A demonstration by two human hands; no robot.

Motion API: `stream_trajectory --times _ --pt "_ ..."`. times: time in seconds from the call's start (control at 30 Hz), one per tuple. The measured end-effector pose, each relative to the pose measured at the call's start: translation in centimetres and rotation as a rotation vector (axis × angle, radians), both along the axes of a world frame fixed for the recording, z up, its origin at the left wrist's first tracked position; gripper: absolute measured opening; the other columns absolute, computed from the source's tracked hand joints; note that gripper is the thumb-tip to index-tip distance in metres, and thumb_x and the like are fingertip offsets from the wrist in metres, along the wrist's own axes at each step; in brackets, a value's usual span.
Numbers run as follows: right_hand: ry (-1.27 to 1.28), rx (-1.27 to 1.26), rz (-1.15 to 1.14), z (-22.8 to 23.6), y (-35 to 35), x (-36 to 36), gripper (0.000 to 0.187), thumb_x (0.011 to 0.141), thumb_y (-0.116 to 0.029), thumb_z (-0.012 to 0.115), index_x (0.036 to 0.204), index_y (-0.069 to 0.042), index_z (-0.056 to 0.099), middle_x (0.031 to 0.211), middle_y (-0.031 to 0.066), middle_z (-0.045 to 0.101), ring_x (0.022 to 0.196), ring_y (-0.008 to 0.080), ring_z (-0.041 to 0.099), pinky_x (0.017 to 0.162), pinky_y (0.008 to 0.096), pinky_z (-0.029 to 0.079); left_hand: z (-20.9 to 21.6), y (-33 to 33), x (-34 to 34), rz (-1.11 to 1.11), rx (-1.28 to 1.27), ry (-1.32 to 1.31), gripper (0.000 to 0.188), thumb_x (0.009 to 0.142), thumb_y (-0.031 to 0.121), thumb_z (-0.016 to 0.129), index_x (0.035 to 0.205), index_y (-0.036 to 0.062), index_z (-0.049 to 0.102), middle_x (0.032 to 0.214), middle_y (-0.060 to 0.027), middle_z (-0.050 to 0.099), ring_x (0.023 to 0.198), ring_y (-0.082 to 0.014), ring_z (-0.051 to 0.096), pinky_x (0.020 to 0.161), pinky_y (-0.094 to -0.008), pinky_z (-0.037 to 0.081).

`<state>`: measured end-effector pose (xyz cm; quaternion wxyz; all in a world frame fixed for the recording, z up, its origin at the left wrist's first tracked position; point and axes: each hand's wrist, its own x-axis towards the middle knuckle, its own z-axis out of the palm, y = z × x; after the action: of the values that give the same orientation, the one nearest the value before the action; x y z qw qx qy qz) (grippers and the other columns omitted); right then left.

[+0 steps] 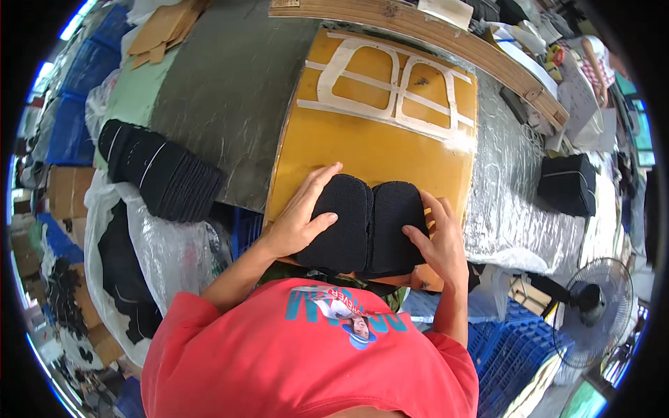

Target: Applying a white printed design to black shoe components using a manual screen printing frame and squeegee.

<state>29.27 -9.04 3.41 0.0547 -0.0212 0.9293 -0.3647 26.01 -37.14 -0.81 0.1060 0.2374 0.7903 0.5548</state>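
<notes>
Two black fabric pads (341,226) with rounded far corners lie side by side at the near end of a yellow board (380,150). A narrow seam runs between them. Along the outer edge of the left pad, my left hand (304,216) rests with its thumb on top and its fingers along the side. My right hand (442,240) clasps the outer edge of the right pad (396,226), thumb on top. Farther up the board, white frame-shaped outlines (359,76) with rounded openings are crossed by pale strips.
A long wooden beam (446,31) crosses behind the board. Stacked black pieces (164,171) lean at the left above a clear plastic bag (171,251). Another black stack (568,184) sits right. A fan (592,310) and blue crates (505,348) stand near right; a person (596,66) is far right.
</notes>
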Motion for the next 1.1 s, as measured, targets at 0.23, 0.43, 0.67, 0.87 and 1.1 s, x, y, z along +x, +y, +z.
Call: stream_trajectory --times 0.23,0.43,0.67,0.87,1.1 --pt "0.208 0.198 -0.092 0.1 -2.6 0.9 0.032 0.071 -0.004 0.078 0.095 -0.001 0.057 0.099 0.0147 0.06 0.097 0.0376 0.056 0.08 0.043 0.046 -0.6 0.2 0.6 0.101 0.184 0.114 0.06 0.086 0.003 0.058 0.142 -0.001 0.039 0.142 -0.0185 0.046 0.138 -0.0337 0.037 0.114 -0.0413 0.028" --pt "0.23 -0.147 -0.343 1.7 2.2 -6.8 0.028 0.09 -0.016 0.065 0.073 0.0 0.048 0.06 0.0034 0.041 0.059 0.0106 0.038 0.052 0.0302 0.034 -0.7 0.3 1.4 0.206 0.123 0.174 0.047 0.086 -0.003 0.056 0.133 -0.0002 0.049 0.139 -0.0222 0.048 0.131 -0.0355 0.046 0.111 -0.0409 0.033" --pt "0.362 0.164 -0.303 -6.6 6.1 -24.1 0.032 0.081 -0.026 0.075 0.095 0.0 0.064 0.08 0.0147 0.063 0.073 0.0269 0.059 0.068 0.0386 0.046 1.1 0.4 0.6 0.3 0.575 -0.358 0.044 0.092 0.0 0.049 0.136 -0.0022 0.046 0.135 -0.0114 0.053 0.125 -0.0158 0.049 0.108 -0.0306 0.035" --pt "0.593 0.245 -0.056 -7.3 3.0 -25.2 0.051 0.083 -0.024 0.071 0.126 -0.001 0.055 0.127 0.0243 0.056 0.119 0.0408 0.05 0.1 0.0466 0.038 2.1 -1.2 -5.1 0.518 0.403 -0.066 0.052 0.092 0.001 0.046 0.142 -0.0027 0.037 0.147 -0.0155 0.039 0.136 -0.0196 0.036 0.113 -0.0331 0.026" --pt "0.466 0.322 0.035 -7.6 1.6 -23.9 0.055 0.095 -0.041 0.055 0.137 -0.005 0.052 0.139 0.0192 0.051 0.136 0.0364 0.037 0.114 0.0462 0.021 0.0 3.2 -15.9 0.394 0.078 0.217 0.024 0.085 -0.005 0.053 0.107 0.0021 0.06 0.108 -0.0122 0.063 0.109 -0.0296 0.059 0.096 -0.0358 0.043"
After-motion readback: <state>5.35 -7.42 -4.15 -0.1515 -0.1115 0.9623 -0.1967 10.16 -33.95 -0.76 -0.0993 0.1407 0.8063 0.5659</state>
